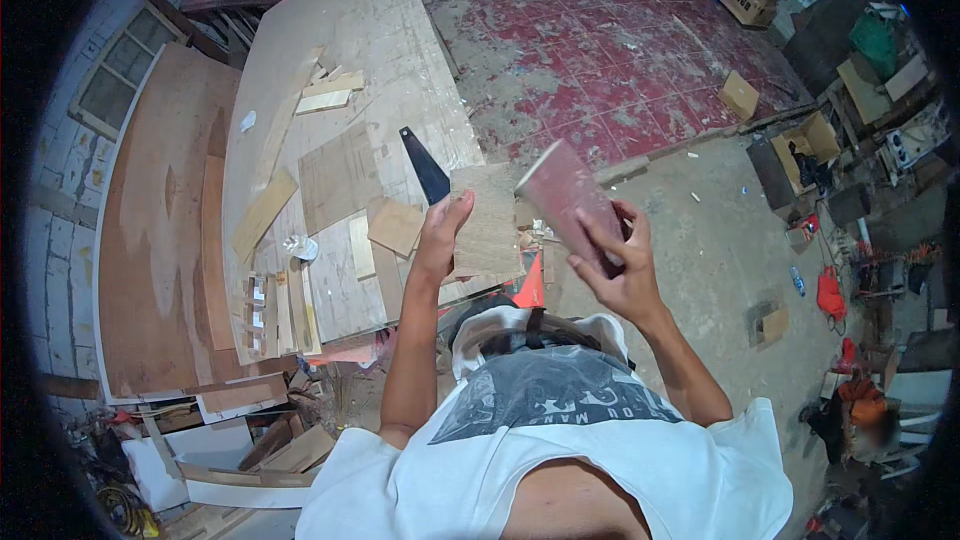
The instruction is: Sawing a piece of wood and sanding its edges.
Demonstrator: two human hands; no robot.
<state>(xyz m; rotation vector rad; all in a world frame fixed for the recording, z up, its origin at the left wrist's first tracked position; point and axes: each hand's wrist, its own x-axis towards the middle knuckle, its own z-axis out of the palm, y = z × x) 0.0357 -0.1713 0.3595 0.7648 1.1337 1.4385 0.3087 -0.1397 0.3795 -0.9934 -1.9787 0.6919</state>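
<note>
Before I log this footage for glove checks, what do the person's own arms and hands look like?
Short white fabric sleeves of a grey-printed white T-shirt end above the elbows, with bare arms below. The left hand and right hand are bare too: no glove, watch or wristband shows.

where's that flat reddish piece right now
In the head view, right of centre: the flat reddish piece is in the right hand, beside the wooden board in the left hand.
</note>
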